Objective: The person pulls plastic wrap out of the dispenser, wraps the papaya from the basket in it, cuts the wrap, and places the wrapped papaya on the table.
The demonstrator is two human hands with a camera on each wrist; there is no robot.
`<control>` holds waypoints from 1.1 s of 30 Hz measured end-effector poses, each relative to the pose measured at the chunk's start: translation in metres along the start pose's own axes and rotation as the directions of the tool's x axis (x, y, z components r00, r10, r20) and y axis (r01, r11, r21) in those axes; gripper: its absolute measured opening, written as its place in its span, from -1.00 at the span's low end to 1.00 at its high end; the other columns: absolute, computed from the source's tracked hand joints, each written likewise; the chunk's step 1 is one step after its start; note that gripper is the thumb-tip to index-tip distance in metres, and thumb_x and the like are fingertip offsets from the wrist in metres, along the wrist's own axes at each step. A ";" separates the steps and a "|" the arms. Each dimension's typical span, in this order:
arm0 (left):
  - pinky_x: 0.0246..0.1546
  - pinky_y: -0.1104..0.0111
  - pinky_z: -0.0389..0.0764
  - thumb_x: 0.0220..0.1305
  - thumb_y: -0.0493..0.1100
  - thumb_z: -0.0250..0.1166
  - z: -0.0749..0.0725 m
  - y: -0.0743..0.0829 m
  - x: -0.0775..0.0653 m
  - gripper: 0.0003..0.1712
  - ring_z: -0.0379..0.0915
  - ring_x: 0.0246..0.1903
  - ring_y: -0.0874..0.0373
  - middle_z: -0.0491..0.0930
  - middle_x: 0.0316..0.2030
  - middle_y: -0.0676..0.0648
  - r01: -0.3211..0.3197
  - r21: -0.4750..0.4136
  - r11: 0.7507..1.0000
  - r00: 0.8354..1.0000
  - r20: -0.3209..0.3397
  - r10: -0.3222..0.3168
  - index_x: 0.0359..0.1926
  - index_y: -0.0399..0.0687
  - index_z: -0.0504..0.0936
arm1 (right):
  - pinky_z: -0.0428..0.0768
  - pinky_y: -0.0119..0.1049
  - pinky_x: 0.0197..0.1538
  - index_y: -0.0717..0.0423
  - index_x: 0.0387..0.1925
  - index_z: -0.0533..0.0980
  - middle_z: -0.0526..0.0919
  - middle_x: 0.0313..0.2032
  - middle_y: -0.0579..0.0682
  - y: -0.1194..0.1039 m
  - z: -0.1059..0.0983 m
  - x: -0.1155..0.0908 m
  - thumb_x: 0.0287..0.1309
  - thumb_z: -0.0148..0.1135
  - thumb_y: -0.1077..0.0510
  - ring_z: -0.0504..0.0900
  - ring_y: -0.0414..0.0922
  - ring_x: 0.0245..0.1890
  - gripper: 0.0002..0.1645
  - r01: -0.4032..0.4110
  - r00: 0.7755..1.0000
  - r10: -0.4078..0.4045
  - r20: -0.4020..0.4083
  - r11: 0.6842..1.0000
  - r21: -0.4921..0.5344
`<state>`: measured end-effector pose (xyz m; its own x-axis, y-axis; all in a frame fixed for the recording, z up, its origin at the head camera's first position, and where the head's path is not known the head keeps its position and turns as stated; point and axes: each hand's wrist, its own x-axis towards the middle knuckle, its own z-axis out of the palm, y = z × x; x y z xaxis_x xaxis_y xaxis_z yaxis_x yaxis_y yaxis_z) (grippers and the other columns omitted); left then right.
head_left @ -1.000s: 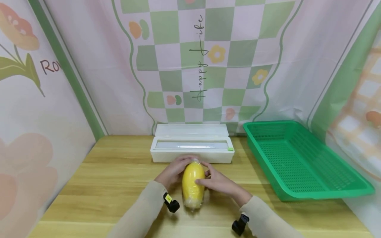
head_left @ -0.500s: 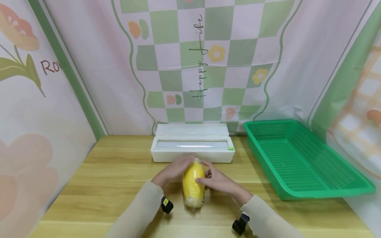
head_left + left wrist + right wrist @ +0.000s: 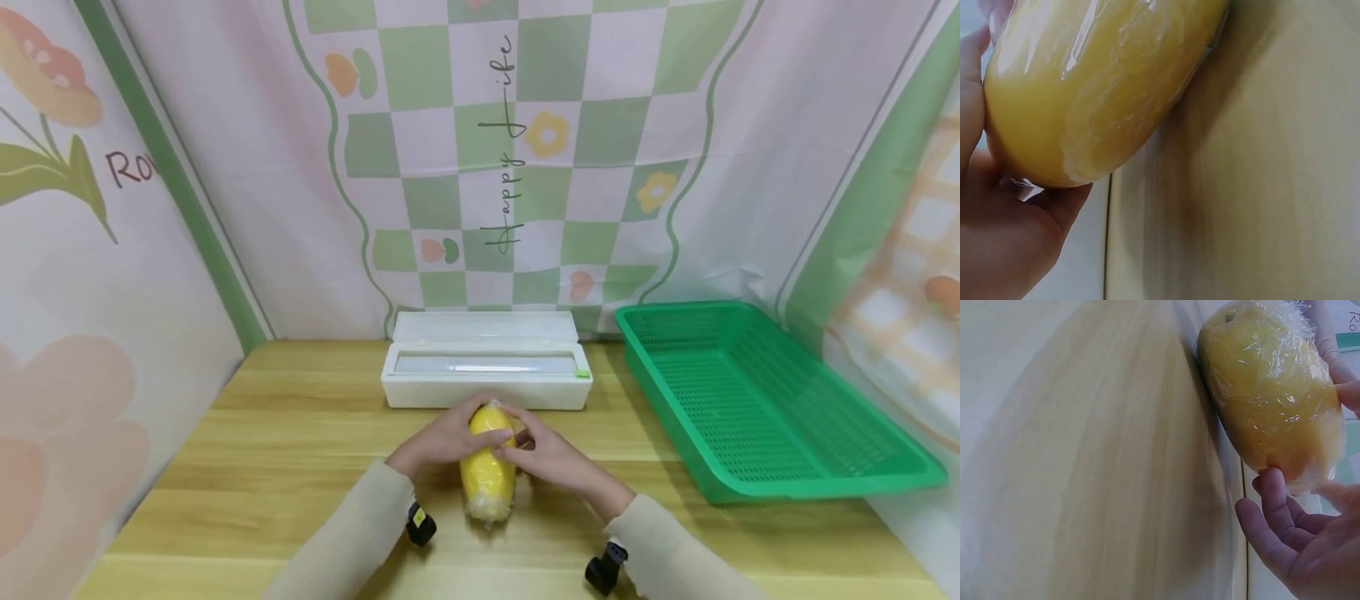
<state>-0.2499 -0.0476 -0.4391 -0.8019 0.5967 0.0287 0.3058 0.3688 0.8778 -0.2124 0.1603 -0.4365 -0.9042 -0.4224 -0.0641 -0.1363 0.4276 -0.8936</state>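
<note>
A yellow oval fruit wrapped in clear film (image 3: 488,475) lies on the wooden table (image 3: 285,450), just in front of a white film dispenser box (image 3: 486,372). My left hand (image 3: 444,437) curls over the fruit's far end from the left. In the left wrist view the fruit (image 3: 1097,87) rests against that hand's palm (image 3: 997,244). My right hand (image 3: 551,457) grips the same end from the right, and its fingertips meet those of the left. In the right wrist view its curled fingers (image 3: 1275,512) touch the film under the fruit (image 3: 1266,394).
A green perforated plastic basket (image 3: 757,400) stands at the right of the table, with nothing seen in it. The dispenser box lies open against the patterned cloth backdrop (image 3: 517,167). Cloth walls close in the left and right sides.
My left hand has slid further over the top of the fruit, and its fingers now meet my right hand's at the far end. The fruit has stayed where it was.
</note>
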 end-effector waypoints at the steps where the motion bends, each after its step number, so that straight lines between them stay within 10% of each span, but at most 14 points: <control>1: -0.15 0.27 0.63 0.33 0.27 0.28 0.000 -0.001 -0.001 -0.35 0.53 -0.12 0.13 0.49 0.02 -0.01 -0.005 0.003 1.000 1.000 -0.009 0.005 0.28 0.07 0.39 | 0.62 -0.18 -0.13 0.08 0.54 0.07 0.59 -0.10 0.11 0.000 0.000 0.000 0.27 0.30 -0.12 0.57 -0.02 -0.10 -0.02 0.009 1.000 -0.009 -0.002 1.000 -0.010; 33: 0.18 0.20 0.51 0.33 0.24 0.30 0.005 -0.002 -0.010 -0.29 0.42 0.25 0.04 0.44 0.33 0.00 -0.016 0.186 0.982 0.967 -0.247 0.062 0.37 0.02 0.48 | 0.59 -0.10 -0.03 -0.03 0.56 0.10 0.62 0.04 0.14 -0.004 0.001 -0.005 0.41 0.15 -0.19 0.58 -0.04 -0.03 -0.15 0.093 0.996 -0.093 0.007 0.985 -0.148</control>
<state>-0.2397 -0.0504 -0.4435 -0.8831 0.4242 0.2002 0.4085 0.4857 0.7728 -0.2067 0.1600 -0.4328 -0.8848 -0.4656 0.0162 -0.2781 0.5000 -0.8202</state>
